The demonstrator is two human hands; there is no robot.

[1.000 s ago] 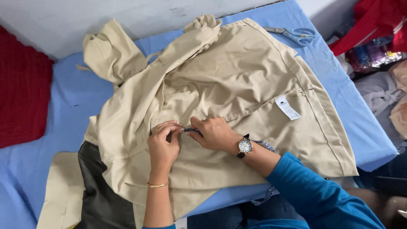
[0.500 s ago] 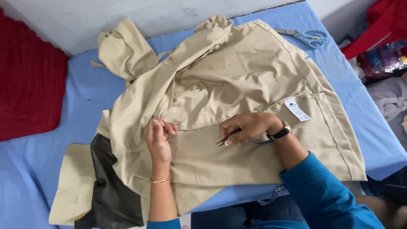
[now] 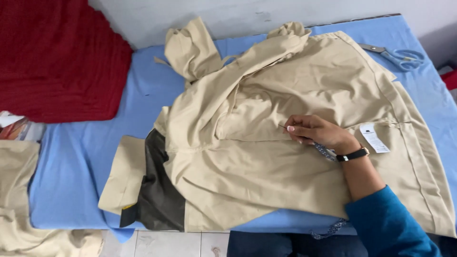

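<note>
A beige jacket (image 3: 295, 143) lies spread on a blue-covered table (image 3: 81, 166), with a dark lining panel (image 3: 159, 200) showing at its lower left. My right hand (image 3: 316, 133) rests on the jacket near a horizontal seam. Its fingers pinch a thin dark tool (image 3: 285, 127) whose tip touches the cloth. A black watch sits on that wrist, and a blue sleeve covers the forearm. A white label (image 3: 374, 138) is sewn to the jacket just right of the hand. My left hand is out of view.
Blue-handled scissors (image 3: 400, 56) lie at the table's far right corner. A red knitted cloth (image 3: 57, 62) covers the far left. More beige fabric (image 3: 19, 200) lies at the lower left, beside the table. A pale wall runs behind.
My left hand has left the jacket and gone out of view. My right hand has slid right along the seam with the thin tool. The view has shifted to the left.
</note>
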